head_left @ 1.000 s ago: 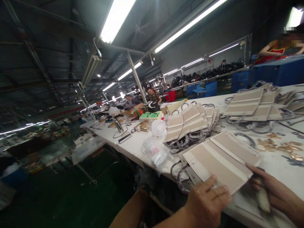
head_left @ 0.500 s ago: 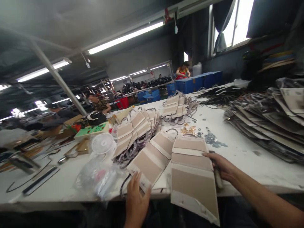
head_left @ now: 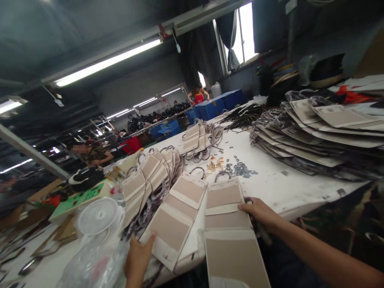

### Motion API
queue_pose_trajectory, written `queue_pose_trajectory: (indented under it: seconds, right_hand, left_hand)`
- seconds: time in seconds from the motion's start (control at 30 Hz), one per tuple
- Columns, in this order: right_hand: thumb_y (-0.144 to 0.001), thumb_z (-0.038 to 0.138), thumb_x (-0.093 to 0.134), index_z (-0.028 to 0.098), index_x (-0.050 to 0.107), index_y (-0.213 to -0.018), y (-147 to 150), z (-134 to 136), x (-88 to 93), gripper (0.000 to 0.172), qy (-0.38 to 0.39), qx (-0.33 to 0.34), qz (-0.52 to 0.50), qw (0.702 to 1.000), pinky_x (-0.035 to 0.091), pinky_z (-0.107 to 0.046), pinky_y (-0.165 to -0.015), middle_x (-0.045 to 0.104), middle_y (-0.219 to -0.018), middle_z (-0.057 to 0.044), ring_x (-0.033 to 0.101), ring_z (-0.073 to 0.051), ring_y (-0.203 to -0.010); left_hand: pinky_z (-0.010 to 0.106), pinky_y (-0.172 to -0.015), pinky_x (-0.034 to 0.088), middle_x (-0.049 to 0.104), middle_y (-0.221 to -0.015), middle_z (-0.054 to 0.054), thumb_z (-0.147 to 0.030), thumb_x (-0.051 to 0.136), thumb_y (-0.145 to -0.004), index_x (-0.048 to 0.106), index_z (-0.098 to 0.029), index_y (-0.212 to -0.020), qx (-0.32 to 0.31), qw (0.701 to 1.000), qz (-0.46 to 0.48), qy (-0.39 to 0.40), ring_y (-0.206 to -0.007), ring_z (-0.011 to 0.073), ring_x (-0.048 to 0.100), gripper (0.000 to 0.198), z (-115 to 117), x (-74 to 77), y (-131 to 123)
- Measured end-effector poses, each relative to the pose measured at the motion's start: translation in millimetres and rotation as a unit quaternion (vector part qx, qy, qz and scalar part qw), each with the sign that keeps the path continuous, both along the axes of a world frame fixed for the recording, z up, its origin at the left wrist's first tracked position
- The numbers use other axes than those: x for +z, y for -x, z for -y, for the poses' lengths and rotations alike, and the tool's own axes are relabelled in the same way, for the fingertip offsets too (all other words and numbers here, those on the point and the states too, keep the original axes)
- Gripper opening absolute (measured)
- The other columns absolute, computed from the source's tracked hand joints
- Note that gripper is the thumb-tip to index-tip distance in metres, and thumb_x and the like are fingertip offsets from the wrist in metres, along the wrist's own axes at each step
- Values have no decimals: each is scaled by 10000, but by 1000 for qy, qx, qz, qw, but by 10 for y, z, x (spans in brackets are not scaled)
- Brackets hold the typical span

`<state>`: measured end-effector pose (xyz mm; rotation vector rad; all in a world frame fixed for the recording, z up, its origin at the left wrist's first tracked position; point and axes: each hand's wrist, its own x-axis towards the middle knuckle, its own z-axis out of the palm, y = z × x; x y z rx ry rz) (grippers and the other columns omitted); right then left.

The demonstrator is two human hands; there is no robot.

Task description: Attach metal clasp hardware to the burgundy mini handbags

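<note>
My right hand (head_left: pixel 259 214) pinches the right edge of a beige bag panel (head_left: pixel 229 248), thumb on top. The panel lies partly on the table and hangs past its front edge; a looped handle (head_left: pixel 223 176) shows at its top. Below my right palm a slim tool-like object (head_left: pixel 264 235) shows, too blurred to name. Beside it, to the left, lies a second beige bag panel (head_left: pixel 177 218), tilted, also with a handle loop (head_left: pixel 198 173). My left hand (head_left: pixel 138 258) holds that panel's lower left corner, thumb on top, other fingers partly hidden.
More panels with wrapped handles lie in stacks (head_left: pixel 150 172) behind and at the right (head_left: pixel 318 140). Gold fittings (head_left: pixel 215 165) and dark metal pieces (head_left: pixel 243 170) are scattered mid-table. At the left are a white fan (head_left: pixel 98 216) and a plastic bag (head_left: pixel 93 262). Co-workers sit farther back.
The view has swung to the right, so the table things sit farther left. My left hand has shifted from the left panel's bottom edge to its lower left corner. My right hand keeps its hold.
</note>
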<state>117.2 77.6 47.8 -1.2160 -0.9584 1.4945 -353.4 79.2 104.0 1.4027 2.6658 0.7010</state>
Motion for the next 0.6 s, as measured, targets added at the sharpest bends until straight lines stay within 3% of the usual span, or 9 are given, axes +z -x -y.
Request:
queue_pose_trajectory:
  seconds: [0.07,0.13,0.23,0.3,0.43,0.6]
  right_hand:
    - [-807,401,677,172,621,-853,-16,-8,12,241,1,-2,-3,1000,393,-206,-369,524,-497,51,465,-110,-386]
    - [-785,379,682,171,630,-851,-27,-34,22,224,-6,-8,-11,1000,386,-209,-369,529,-492,47,465,-114,-390]
    - [-735,346,701,167,651,-866,1,-65,58,228,-4,-39,-30,999,380,-209,-367,541,-500,43,460,-117,-401]
    - [-706,343,715,170,648,-864,69,-25,103,244,21,-68,-70,995,373,-211,-360,524,-495,51,433,-112,-392]
    - [-700,416,781,167,669,-954,262,302,221,373,34,-95,-186,977,388,-212,-374,568,-550,38,436,-112,-412]
    - [-713,565,858,159,744,-1013,268,881,367,518,-23,-38,-208,977,559,-265,-630,738,-840,-64,652,-189,-683]
  left_hand:
    - [588,-1016,508,671,-1304,234,-722,556,-777,511,-126,-1415,12,999,-42,-32,-1244,451,621,874,-5,41,-98]
    - [621,-1065,467,614,-1365,279,-721,487,-793,502,-76,-1431,-1,988,-106,-112,-1319,478,552,907,31,39,-283]
    - [548,-1070,501,629,-1343,254,-708,473,-783,544,-63,-1392,-129,975,-46,-176,-1264,415,602,890,112,-17,-688]
    - [486,-1007,560,685,-1285,194,-714,546,-752,602,-113,-1331,-206,967,83,-124,-1167,358,670,836,140,-47,-1001]
    - [456,-998,575,733,-1261,172,-745,681,-693,661,-131,-1274,-245,923,297,2,-1177,347,692,846,57,35,-1574]
    - [535,-915,608,783,-1139,156,-790,588,-766,751,-156,-1168,-260,791,516,202,-1132,393,717,768,-155,271,-1988]
